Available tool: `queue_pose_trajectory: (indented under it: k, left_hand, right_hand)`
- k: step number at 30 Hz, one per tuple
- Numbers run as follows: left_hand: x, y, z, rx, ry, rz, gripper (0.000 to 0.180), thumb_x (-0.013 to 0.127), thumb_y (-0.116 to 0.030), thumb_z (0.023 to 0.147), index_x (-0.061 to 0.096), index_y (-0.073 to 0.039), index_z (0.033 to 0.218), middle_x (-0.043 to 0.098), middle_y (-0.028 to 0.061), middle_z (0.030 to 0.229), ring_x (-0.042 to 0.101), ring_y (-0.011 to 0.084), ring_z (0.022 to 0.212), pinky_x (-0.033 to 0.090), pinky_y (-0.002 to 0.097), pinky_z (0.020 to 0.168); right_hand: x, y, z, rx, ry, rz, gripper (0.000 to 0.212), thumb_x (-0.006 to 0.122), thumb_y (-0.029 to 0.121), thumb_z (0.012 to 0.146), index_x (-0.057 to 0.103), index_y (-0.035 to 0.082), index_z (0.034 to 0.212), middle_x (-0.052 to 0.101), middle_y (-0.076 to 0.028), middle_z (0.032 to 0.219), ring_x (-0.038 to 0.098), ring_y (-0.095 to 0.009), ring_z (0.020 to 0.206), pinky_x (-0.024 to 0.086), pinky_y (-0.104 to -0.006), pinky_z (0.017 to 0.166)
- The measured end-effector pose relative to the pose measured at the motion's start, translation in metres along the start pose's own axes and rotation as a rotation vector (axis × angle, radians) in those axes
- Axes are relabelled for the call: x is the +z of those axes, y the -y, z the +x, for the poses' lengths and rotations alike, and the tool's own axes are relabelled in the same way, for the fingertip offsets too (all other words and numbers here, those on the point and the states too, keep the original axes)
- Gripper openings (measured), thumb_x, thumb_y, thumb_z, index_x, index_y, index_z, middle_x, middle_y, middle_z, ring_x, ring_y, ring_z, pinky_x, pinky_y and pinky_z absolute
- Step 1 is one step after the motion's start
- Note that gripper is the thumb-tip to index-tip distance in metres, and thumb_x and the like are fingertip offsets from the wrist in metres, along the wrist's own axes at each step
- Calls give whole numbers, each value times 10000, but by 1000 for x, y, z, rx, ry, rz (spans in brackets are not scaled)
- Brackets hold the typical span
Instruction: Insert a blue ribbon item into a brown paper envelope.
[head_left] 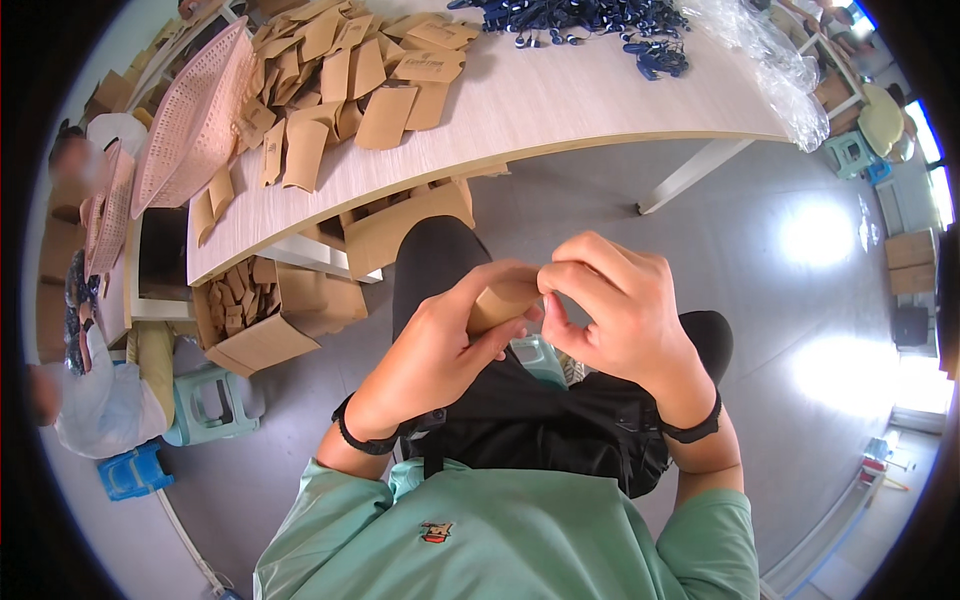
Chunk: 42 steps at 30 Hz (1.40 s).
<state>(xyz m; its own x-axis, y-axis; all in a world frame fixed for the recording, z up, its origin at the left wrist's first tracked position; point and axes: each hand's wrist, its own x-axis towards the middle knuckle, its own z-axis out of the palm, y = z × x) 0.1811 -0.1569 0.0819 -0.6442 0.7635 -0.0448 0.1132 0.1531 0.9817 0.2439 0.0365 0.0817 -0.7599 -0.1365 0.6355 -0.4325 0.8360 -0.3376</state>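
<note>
Above my lap, my left hand point(440, 330) is wrapped round a small brown cardboard box point(497, 304), its thumb below and its fingers over the top. My right hand point(615, 310) is closed in a pinch at the right end of the same box. Its fingertips hide that end, so I cannot tell whether a flap is open there. Many similar small cardboard boxes point(385, 115), mostly flattened, lie in a heap on the table point(560, 105) ahead. Toward the table's back lies a pile of dark blue coiled cables point(575, 18), which look like earphones.
A pink plastic basket point(195, 120) leans at the table's left end. Clear plastic wrap point(765, 70) hangs at the right end. An open carton point(265, 335) of cardboard pieces stands below, near a teal stool point(210, 405). At the left sits another person point(105, 400).
</note>
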Motion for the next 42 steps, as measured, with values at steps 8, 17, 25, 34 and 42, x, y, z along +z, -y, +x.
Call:
queue_pose_trajectory:
  k: [8, 17, 25, 34, 42]
  left_hand:
    - [3, 17, 21, 474, -283, 659, 649, 634, 114, 675, 533, -14, 1303, 604, 154, 1137, 579, 331, 1011, 501, 397, 878]
    - [6, 23, 17, 339, -302, -560, 692, 675, 89, 761, 428, -41, 1394, 379, 138, 1364, 476, 259, 1212, 506, 367, 943]
    - [-7, 23, 15, -5, 39, -881, 325, 531, -238, 983, 581, 7, 1192, 597, 105, 1103, 646, 171, 840, 548, 287, 514]
    - [7, 11, 16, 44, 95, -931, 509, 502, -398, 901, 563, 51, 1131, 578, 173, 1067, 671, 297, 716, 536, 320, 424]
    - [5, -1, 10, 119, -16, -671, 281, 536, -64, 917, 587, 62, 1163, 630, 148, 1090, 664, 190, 785, 512, 247, 510]
  right_hand:
    - [-2, 24, 12, 508, 10, 474, 212, 747, 79, 776, 617, 42, 939, 628, -47, 888, 648, -150, 663, 473, -250, 513]
    - [6, 25, 2, 887, -129, 1028, 169, 669, 121, 934, 578, -16, 897, 677, -76, 969, 627, -56, 743, 452, -185, 511]
    - [11, 24, -3, 754, -113, 1076, 167, 667, 114, 929, 596, -37, 919, 514, -85, 1174, 530, -77, 838, 474, -236, 725]
    - [29, 34, -2, 808, -246, 1561, 262, 702, 130, 893, 554, 21, 1079, 418, -118, 1319, 523, -160, 1057, 512, -312, 766]
    - [20, 18, -6, 335, -408, 585, 172, 749, -61, 769, 692, -15, 925, 595, -131, 1048, 613, -176, 865, 508, -291, 766]
